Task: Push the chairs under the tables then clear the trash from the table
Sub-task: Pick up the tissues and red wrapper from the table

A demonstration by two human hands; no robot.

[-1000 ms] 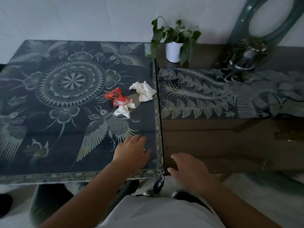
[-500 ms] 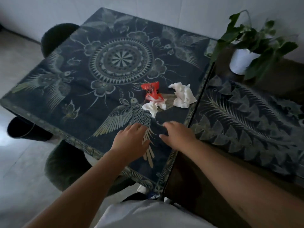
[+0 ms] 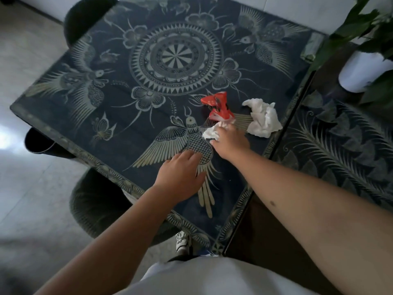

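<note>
The square dark-blue table with pale bird and mandala patterns under glass (image 3: 127, 103) fills most of the view, and a second fern-patterned table (image 3: 344, 145) butts against its right edge. Three dark green rounded chairs sit tucked in: one at the far left corner (image 3: 85, 15), one under the left edge (image 3: 40, 143) and one under the near edge (image 3: 100, 205), so the chair part of the task looks finished and trash clearing is the step in hand. A green leafy plant in a white pot (image 3: 361, 75) stands at the far end of the right-hand table, well apart from the work.

The trash lies in a cluster toward the right edge of the blue table: a large crumpled white tissue (image 3: 263, 120) nearest that edge, a crumpled red plastic wrapper (image 3: 219, 106) just beside it, and a small white tissue wad (image 3: 211, 133) touching the wrapper's near side.

The left hand (image 3: 180, 173) lies flat on the glass with fingers straight, holding nothing, probably bracing the person's lean across the table. The right hand (image 3: 230, 140) is stretched forward, palm down, fingers curling onto the small wad; it appears to be pinching it, though the fingertips are hidden.
</note>
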